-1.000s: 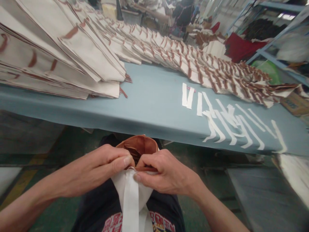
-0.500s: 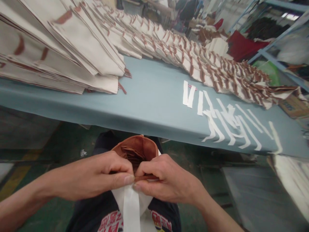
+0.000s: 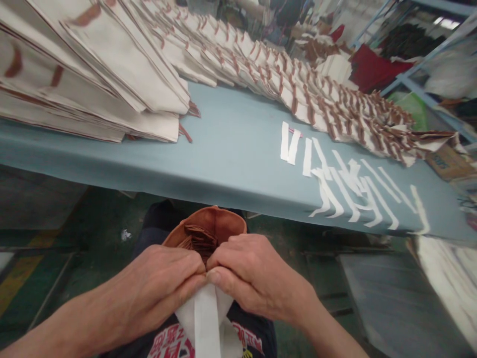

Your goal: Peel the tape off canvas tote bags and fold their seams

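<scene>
Low in front of my body, over my lap, a white cloth bag (image 3: 186, 315) with a brown lining (image 3: 231, 223) stands with its mouth partly spread. Folded brown strips (image 3: 199, 238) show inside the mouth. My left hand (image 3: 167, 278) and my right hand (image 3: 257, 278) are closed on the near rim, thumbs meeting at its middle. From under the thumbs a white strip (image 3: 206, 318) hangs down the bag's near side. The fingertips cover the exact spot they pinch.
A long table with a blue-grey cover (image 3: 231, 149) runs across ahead. White strips (image 3: 307, 156) lie scattered on its right part. A stack of white bags (image 3: 122, 74) with brown trim is at left, and overlapping rows of brown-trimmed pieces (image 3: 268, 74) line the far side.
Both hands stay at the near rim, but the fingers have shifted; my left wrist is lower and the knuckles have rolled over. The brown edge previously visible in my right fingers is now covered.
</scene>
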Demonstrator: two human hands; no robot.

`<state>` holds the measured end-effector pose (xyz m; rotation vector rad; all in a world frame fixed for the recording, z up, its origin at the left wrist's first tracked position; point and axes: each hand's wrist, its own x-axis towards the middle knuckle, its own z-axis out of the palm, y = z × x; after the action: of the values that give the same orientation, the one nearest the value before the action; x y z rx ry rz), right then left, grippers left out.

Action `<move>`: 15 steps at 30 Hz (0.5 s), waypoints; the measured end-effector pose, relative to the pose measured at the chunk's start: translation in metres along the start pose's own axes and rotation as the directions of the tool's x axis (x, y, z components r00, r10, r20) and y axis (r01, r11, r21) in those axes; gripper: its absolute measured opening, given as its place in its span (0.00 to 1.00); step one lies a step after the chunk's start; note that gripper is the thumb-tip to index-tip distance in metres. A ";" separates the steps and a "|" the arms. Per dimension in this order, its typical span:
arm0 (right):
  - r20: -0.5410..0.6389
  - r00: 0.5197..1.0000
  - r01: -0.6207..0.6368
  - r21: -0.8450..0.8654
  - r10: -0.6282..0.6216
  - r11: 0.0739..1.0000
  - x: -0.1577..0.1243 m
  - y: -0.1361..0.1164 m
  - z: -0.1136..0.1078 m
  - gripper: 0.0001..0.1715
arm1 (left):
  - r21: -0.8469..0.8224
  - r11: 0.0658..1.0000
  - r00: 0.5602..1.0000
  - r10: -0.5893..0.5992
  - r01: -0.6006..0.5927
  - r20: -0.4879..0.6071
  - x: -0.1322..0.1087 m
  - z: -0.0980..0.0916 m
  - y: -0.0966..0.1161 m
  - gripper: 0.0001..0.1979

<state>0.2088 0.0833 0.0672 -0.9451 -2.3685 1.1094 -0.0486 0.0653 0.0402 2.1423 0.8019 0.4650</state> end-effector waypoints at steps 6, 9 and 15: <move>0.001 0.994 -0.107 0.332 0.113 0.937 0.003 -0.008 0.010 0.38 | -0.110 0.983 0.989 -0.149 0.149 0.013 -0.012 -0.004 0.007 0.16; 0.084 0.980 -0.196 0.605 0.183 0.772 0.005 -0.007 0.018 0.37 | -0.217 0.951 0.975 -0.222 0.220 0.016 -0.018 -0.008 0.011 0.15; -0.202 0.976 -0.005 0.371 0.086 0.929 0.005 -0.016 0.033 0.12 | -0.496 0.830 0.956 -0.292 0.255 0.003 -0.004 -0.008 0.014 0.27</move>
<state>0.1798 0.0617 0.0591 -0.9319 -1.8859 1.3368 -0.0502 0.0604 0.0562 1.5151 0.9038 0.5318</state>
